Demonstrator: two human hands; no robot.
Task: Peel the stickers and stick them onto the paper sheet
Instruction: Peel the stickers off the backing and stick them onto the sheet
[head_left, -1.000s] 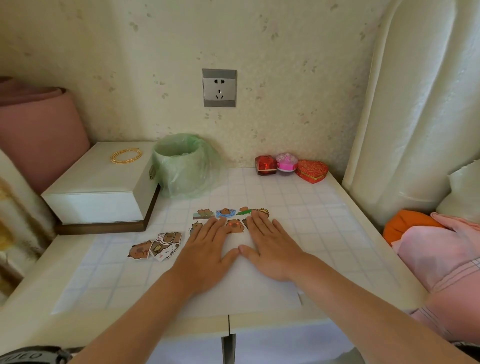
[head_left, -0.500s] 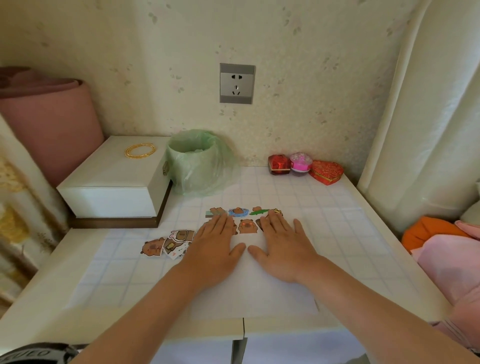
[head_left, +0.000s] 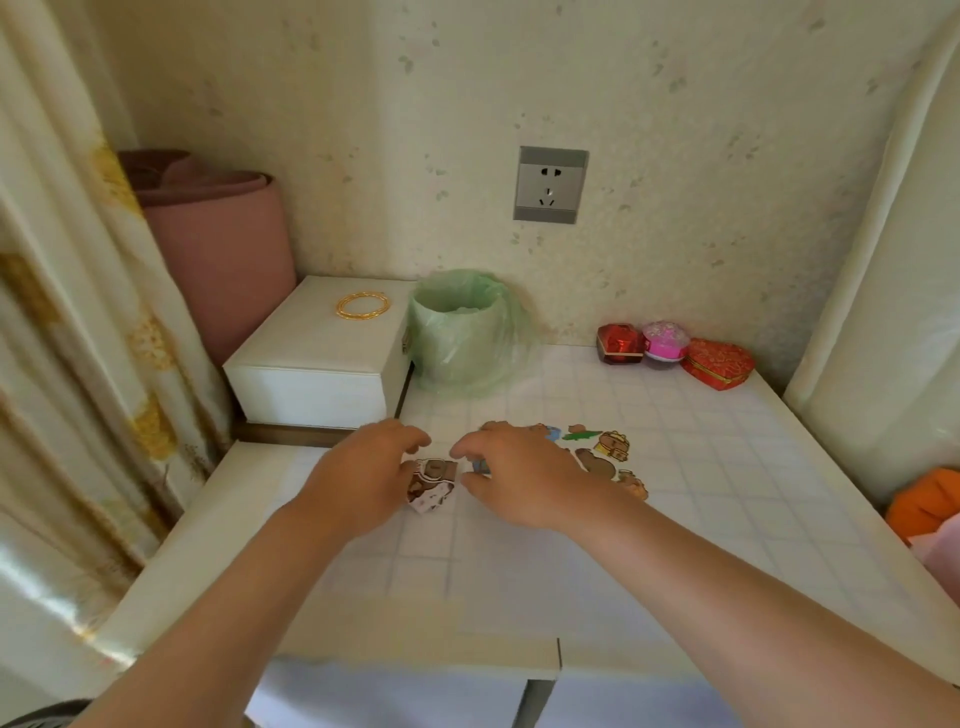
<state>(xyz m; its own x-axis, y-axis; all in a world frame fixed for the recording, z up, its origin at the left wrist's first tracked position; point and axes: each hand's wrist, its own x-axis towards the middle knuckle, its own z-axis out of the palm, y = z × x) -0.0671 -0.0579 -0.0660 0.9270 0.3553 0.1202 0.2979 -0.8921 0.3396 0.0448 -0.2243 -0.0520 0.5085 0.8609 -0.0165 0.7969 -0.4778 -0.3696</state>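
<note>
A small pile of loose cartoon stickers (head_left: 434, 483) lies on the gridded tabletop (head_left: 727, 467). My left hand (head_left: 363, 478) hovers over the pile's left side with curled fingers, its thumb side touching the pile. My right hand (head_left: 514, 473) reaches in from the right, thumb and curled fingers closed around a small bluish sticker (head_left: 481, 465). Several capybara stickers (head_left: 602, 452) sit along the far edge of the white paper sheet (head_left: 524, 566), partly under my right forearm.
A green-bagged bin (head_left: 462, 332) stands behind the hands, beside a white box (head_left: 317, 364) with gold bangles (head_left: 362, 305) on it. Red and pink gift boxes (head_left: 675, 353) line the wall. A curtain (head_left: 67, 364) hangs at the left.
Both hands have lifted off the paper sheet and moved left to the loose sticker pile, with their fingers now curled. The view has swung left and upward.
</note>
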